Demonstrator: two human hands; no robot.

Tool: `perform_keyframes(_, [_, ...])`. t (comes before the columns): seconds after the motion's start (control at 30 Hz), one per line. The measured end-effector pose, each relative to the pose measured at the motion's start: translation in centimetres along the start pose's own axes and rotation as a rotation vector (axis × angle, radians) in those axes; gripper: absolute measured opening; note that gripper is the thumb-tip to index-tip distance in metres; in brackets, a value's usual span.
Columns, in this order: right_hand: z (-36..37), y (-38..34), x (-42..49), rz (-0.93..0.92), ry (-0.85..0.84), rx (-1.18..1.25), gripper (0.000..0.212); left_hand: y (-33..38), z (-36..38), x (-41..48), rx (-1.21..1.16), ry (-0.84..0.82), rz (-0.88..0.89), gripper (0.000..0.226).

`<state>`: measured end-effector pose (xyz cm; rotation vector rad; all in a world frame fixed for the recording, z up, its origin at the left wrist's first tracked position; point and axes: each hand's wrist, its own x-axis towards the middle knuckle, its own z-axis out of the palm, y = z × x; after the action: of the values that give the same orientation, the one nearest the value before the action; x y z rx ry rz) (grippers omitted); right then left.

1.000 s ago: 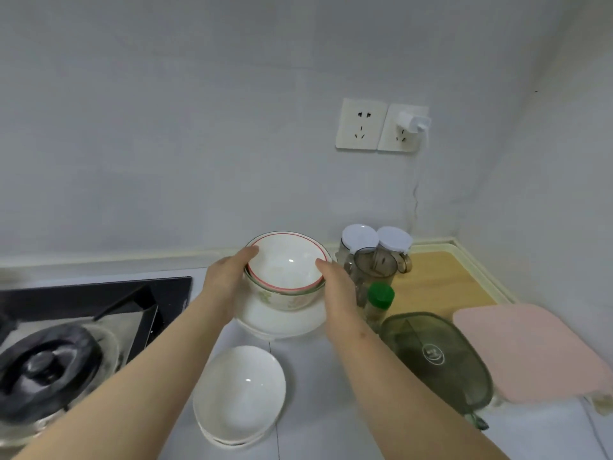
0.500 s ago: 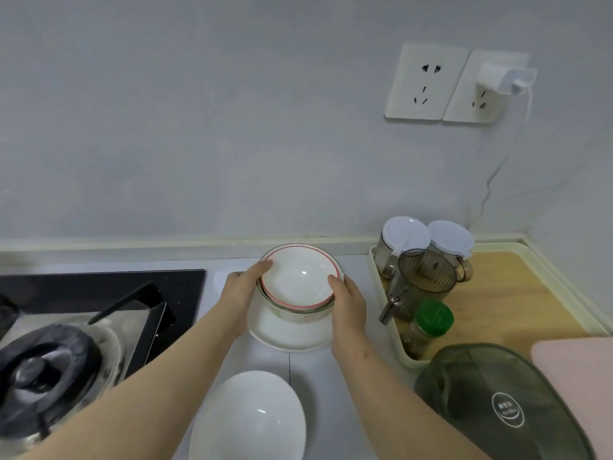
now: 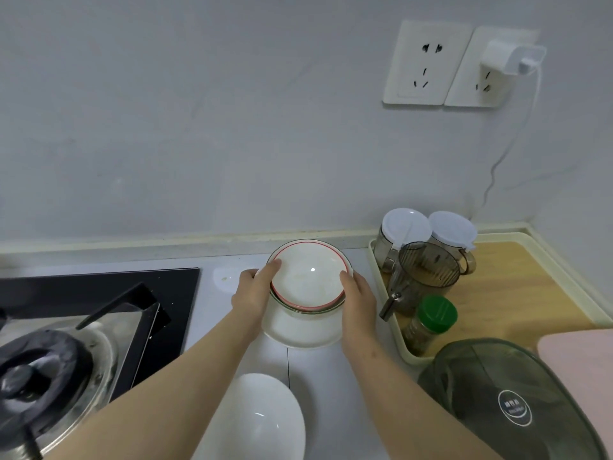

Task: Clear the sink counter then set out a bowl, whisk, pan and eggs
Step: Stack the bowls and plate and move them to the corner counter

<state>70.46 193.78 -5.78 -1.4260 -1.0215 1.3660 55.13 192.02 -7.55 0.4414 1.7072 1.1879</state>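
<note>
The nested bowls point(image 3: 310, 277), a red-rimmed one inside a green-rimmed one, have come down from a tilted lift and now sit level on the white plate point(image 3: 298, 335) at the centre of the frame, near the wall. The left hand point(image 3: 253, 292) and right hand point(image 3: 360, 293) still grasp the stack by its sides, so this part of the clearing looks nearly placed. The top bowl is empty apart from faint smears. At right, the tray point(image 3: 408, 355) holds two white-lidded jars point(image 3: 406, 225), a smoky jug point(image 3: 423, 277) and a green-capped jar point(image 3: 431, 323). Another white bowl point(image 3: 258, 419) sits empty on the counter point(image 3: 318, 363) below.
</note>
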Motion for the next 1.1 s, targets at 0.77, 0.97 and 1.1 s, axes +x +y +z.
perform_keyframes(0.77, [-3.5,2.4,-3.2,0.211,0.075,-0.077,0.02,3.7,1.9,-9.0,-0.414,-0.164,-0.367,0.033])
perform_keyframes(0.97, [-3.6,2.1,-2.6,0.258,0.095,-0.075,0.028,3.5,2.4,-8.9,-0.489,-0.194,-0.34,0.036])
perform_keyframes(1.1, [-3.7,1.5,-2.5,0.315,0.101,-0.056,0.034,3.2,2.7,-8.5,-0.577,-0.161,-0.347,0.036])
